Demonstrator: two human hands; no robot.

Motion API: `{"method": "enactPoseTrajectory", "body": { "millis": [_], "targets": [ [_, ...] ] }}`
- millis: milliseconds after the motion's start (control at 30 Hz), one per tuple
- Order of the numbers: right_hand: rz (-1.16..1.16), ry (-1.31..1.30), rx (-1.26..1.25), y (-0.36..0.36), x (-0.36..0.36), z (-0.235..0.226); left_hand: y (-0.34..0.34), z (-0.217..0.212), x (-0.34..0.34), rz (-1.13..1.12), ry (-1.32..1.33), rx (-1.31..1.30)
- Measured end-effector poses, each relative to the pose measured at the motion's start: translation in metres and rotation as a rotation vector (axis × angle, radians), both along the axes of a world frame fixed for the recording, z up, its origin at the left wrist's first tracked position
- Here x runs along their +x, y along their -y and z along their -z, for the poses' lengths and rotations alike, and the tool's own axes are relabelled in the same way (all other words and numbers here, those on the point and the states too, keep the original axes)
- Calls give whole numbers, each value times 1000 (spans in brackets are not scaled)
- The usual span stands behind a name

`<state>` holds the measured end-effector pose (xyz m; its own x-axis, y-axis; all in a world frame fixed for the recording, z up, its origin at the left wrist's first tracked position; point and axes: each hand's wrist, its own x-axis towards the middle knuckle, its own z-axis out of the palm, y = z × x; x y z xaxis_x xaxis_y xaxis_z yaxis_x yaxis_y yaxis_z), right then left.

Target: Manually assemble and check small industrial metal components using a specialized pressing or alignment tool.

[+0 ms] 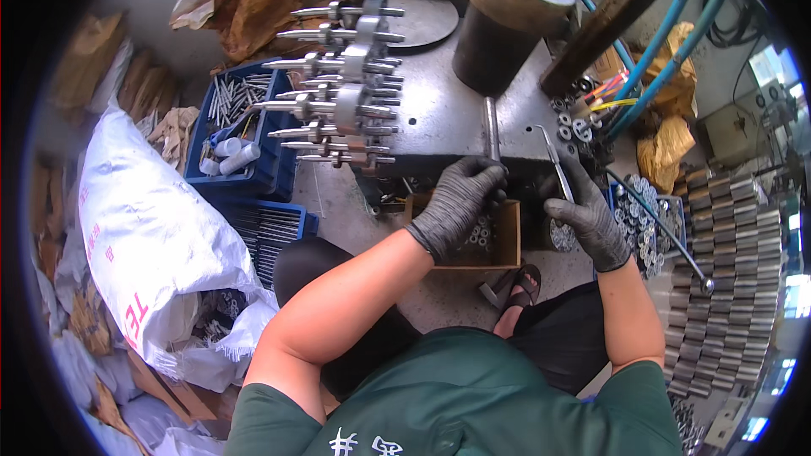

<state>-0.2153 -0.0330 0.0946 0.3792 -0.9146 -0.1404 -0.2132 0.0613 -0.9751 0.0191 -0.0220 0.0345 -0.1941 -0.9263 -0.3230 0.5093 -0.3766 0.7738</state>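
My left hand, in a dark grey work glove, is closed around the lower end of a shiny metal rod. The rod stands up below a thick steel cylinder over the machine's metal table. In my gloved right hand is a slim metal tool with a bent tip, like tweezers, pinched between thumb and fingers. Its tip points up at the table's right edge. Beneath my left hand, an open wooden box holds small metal rings.
At left, a wheel-like rack carries several pointed steel rods. Beyond it sit blue bins of metal parts and a big white sack. Blue hoses, a bin of rings and stacked metal cylinders are at right.
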Motion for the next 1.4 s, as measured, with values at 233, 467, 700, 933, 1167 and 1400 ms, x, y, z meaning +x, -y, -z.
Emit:
{"method": "enactPoseTrajectory", "body": {
  "millis": [233,467,700,933,1167,1400],
  "targets": [
    [-99,-452,-474,-1,4,-7,9,-20,14,-49,-163,119],
    [-204,-647,-865,1,4,-5,8,-6,12,-91,-125,68],
    [-188,-644,-842,4,6,-2,4,-6,5,-88,-111,102],
    [-174,-641,-841,6,6,1,2,-10,8,-100,-75,127],
    [-169,-616,-858,6,11,0,3,-11,10,-79,-78,109],
    [-184,-680,-862,8,15,-2,4,-5,14,-93,-91,92]
  ]
}}
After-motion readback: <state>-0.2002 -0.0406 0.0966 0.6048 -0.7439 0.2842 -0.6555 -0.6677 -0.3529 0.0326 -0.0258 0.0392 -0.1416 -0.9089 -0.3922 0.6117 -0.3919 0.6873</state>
